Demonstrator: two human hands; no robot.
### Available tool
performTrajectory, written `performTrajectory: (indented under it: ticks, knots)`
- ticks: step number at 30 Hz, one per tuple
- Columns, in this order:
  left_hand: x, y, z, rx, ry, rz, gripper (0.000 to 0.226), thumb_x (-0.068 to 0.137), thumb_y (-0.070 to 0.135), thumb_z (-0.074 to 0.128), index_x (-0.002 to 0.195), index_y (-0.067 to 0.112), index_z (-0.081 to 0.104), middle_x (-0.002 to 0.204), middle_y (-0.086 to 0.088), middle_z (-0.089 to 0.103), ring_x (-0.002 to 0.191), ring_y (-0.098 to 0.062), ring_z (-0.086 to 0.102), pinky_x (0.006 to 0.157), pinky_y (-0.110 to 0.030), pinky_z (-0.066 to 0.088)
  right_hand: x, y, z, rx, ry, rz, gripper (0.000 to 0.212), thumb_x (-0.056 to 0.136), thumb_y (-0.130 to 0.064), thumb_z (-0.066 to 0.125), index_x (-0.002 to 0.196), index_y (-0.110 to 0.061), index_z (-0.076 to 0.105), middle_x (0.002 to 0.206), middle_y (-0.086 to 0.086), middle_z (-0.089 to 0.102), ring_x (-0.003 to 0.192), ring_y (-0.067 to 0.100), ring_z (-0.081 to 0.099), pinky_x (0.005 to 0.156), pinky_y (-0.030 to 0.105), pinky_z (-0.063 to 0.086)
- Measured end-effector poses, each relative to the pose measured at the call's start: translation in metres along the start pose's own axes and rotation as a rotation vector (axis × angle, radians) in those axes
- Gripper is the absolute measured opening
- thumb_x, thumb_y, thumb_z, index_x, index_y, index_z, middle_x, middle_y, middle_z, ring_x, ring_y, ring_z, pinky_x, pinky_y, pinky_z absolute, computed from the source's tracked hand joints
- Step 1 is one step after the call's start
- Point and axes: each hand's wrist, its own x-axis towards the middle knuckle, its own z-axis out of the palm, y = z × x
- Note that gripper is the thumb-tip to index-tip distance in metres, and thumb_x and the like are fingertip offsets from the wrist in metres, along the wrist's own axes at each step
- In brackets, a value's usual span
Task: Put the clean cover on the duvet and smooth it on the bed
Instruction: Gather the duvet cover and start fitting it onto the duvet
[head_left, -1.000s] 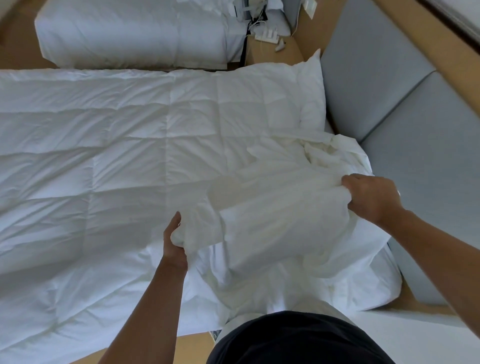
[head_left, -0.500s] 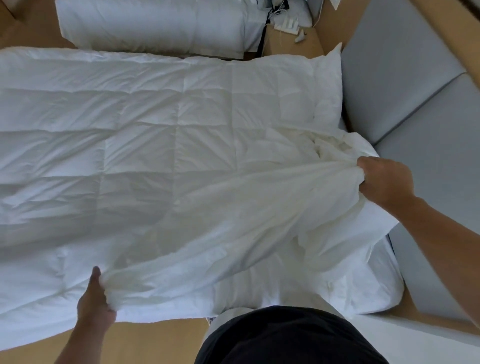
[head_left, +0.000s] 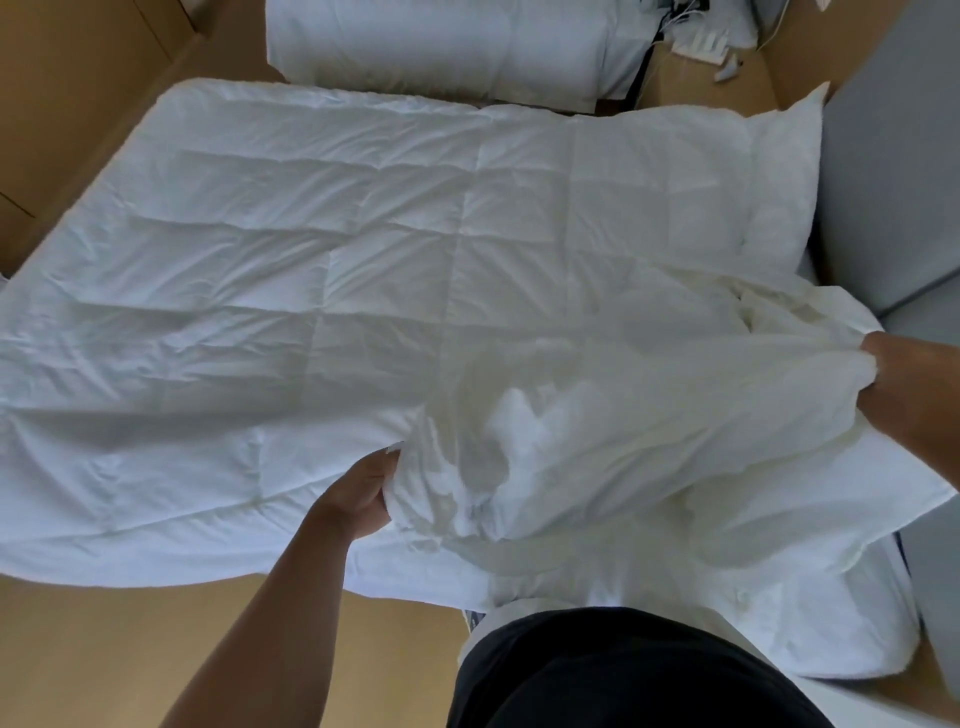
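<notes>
The duvet (head_left: 311, 260) lies spread flat, one end beside the grey padded panel (head_left: 883, 182). The cover (head_left: 623, 415) is bunched above that end, held up between both hands. The left hand (head_left: 363, 493) grips a gathered fold with curled fingers. The right hand (head_left: 888, 369) clutches the opposite edge, its fingers buried in cloth.

A twin bedroom: a white quilted duvet (head_left: 363, 312) spread wide at centre, a second white bed (head_left: 441, 47) at twelve o'clock, grey padded headboard (head_left: 893, 182) at three.
</notes>
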Motion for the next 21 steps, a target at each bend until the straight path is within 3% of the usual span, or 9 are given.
performTrajectory:
  ticks: [3,7,9,12,15,17,18,19,21]
  knots:
    - [0.012,-0.014,-0.013,0.15,0.149,0.054,0.035,0.089,0.026,0.071,0.106,-0.004,0.065,0.095,-0.022,0.066,0.081,-0.031,0.064,0.071,-0.043,0.053,0.001,-0.004,0.006,-0.02,-0.092,0.016,0.024,0.062,-0.04,0.043,0.085,-0.032,0.043,0.06,-0.002,0.048,0.051,0.029,0.051,0.053,0.043,0.055]
    - [0.002,-0.042,-0.062,0.461,0.651,0.127,0.037,0.094,0.03,0.069,0.075,0.001,0.055,0.065,-0.006,0.048,0.06,-0.02,0.041,0.056,-0.031,0.034,-0.026,-0.038,-0.038,-0.08,-0.114,0.064,0.026,0.062,-0.023,0.052,0.084,-0.031,0.041,0.061,0.0,0.05,0.055,0.029,0.055,0.058,0.043,0.056]
    - [-0.019,-0.054,-0.105,0.507,0.833,0.109,0.045,0.093,0.033,0.07,0.071,0.0,0.049,0.066,-0.011,0.045,0.062,-0.024,0.04,0.057,-0.034,0.032,-0.048,-0.064,-0.067,-0.114,-0.126,0.099,0.03,0.062,-0.015,0.058,0.084,-0.029,0.043,0.062,-0.001,0.05,0.056,0.03,0.056,0.059,0.041,0.056]
    - [-0.038,-0.051,-0.153,0.482,1.045,0.017,0.048,0.1,0.037,0.058,0.079,-0.007,0.059,0.077,-0.024,0.059,0.069,-0.035,0.053,0.062,-0.039,0.037,-0.075,-0.108,-0.104,-0.104,-0.083,0.112,0.028,0.065,-0.001,0.062,0.082,-0.022,0.054,0.061,0.0,0.048,0.056,0.032,0.055,0.057,0.033,0.049]
    - [-0.027,-0.032,-0.159,0.577,1.236,-0.117,0.044,0.1,0.031,0.051,0.105,-0.011,0.062,0.105,-0.034,0.063,0.1,-0.049,0.06,0.086,-0.045,0.047,-0.078,-0.125,-0.117,-0.015,-0.032,0.127,0.027,0.067,0.006,0.061,0.081,-0.017,0.057,0.06,0.003,0.046,0.058,0.032,0.049,0.058,0.033,0.041]
    - [-0.008,-0.015,-0.117,0.672,1.248,-0.023,0.044,0.093,0.031,0.065,0.118,-0.003,0.057,0.123,-0.034,0.055,0.114,-0.052,0.053,0.098,-0.054,0.044,-0.08,-0.13,-0.121,-0.002,-0.04,0.078,0.023,0.067,0.003,0.06,0.08,-0.016,0.057,0.063,0.003,0.05,0.061,0.031,0.05,0.059,0.033,0.041]
    - [0.005,-0.011,-0.08,0.745,1.198,0.133,0.048,0.088,0.036,0.07,0.118,0.001,0.057,0.124,-0.031,0.054,0.114,-0.05,0.051,0.097,-0.057,0.043,-0.082,-0.133,-0.122,-0.013,-0.045,0.054,0.023,0.066,0.002,0.061,0.081,-0.015,0.058,0.066,0.002,0.052,0.061,0.031,0.052,0.059,0.032,0.04]
    - [0.014,-0.008,-0.031,0.823,1.087,0.356,0.052,0.084,0.045,0.072,0.113,0.004,0.059,0.118,-0.025,0.057,0.109,-0.047,0.054,0.092,-0.056,0.046,-0.084,-0.135,-0.121,-0.023,-0.041,0.025,0.026,0.064,0.004,0.062,0.082,-0.015,0.058,0.067,0.001,0.054,0.061,0.031,0.054,0.057,0.03,0.038]
    - [0.018,-0.02,0.082,0.965,0.664,0.778,0.063,0.074,0.065,0.068,0.104,0.01,0.061,0.103,-0.008,0.059,0.095,-0.032,0.058,0.084,-0.045,0.05,-0.092,-0.141,-0.117,0.004,0.058,-0.097,0.032,0.054,0.01,0.066,0.077,-0.011,0.058,0.064,0.002,0.055,0.053,0.028,0.049,0.051,0.026,0.033]
